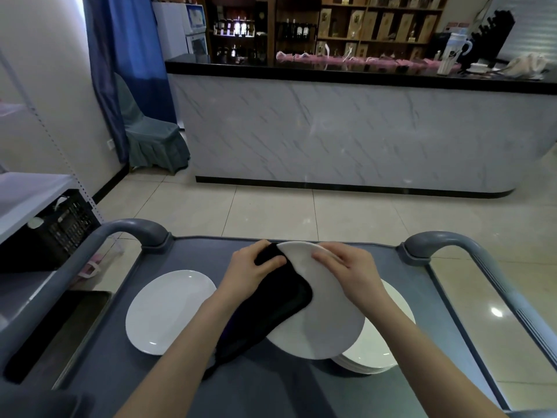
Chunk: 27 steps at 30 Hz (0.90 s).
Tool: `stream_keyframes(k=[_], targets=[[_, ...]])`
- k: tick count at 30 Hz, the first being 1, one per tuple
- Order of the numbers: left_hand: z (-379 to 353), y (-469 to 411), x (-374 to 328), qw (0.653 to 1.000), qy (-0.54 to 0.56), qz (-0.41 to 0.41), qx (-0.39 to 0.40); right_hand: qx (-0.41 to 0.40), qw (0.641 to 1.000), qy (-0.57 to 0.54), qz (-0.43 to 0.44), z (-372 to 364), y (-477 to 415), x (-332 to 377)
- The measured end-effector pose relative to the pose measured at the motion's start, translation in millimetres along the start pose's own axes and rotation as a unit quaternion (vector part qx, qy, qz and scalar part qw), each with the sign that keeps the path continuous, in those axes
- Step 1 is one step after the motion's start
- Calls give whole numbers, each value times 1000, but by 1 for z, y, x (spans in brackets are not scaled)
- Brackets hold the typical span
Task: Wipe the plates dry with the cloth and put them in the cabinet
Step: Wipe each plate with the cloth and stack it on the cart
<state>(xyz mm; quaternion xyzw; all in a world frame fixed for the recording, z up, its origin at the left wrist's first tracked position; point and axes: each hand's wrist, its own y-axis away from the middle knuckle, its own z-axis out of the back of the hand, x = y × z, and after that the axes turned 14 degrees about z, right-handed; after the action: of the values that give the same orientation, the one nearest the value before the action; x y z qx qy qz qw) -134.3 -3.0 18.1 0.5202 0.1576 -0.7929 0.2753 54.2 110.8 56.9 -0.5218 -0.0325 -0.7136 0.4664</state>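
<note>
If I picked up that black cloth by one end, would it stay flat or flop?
Probably flop: the black cloth sags from the held plate down onto the cart. Likely light: the left hand grips its top with fingers alone.

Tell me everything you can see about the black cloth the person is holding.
The black cloth looks soft and thick, like a towel, with a hemmed border along its edge. It is long and lies against the left part of the tilted white plate. The left hand grips its upper end at the plate's rim; the right hand holds the plate, not the cloth. Its lower end trails onto the grey cart top beside the left forearm.
</note>
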Motion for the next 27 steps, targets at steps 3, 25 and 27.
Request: stream_keyframes(k=[3, 25, 27], targets=[[-2, 5, 20, 995, 38, 67, -60, -109, 990, -77, -42, 1, 3, -2], [-3, 7, 0, 993, -6, 34, -109, -5, 992, -108, -70, -10, 3, -1], [-5, 11, 4, 988, 14, 58, -143, -46, 989, -116, -75, -13, 7, -1]])
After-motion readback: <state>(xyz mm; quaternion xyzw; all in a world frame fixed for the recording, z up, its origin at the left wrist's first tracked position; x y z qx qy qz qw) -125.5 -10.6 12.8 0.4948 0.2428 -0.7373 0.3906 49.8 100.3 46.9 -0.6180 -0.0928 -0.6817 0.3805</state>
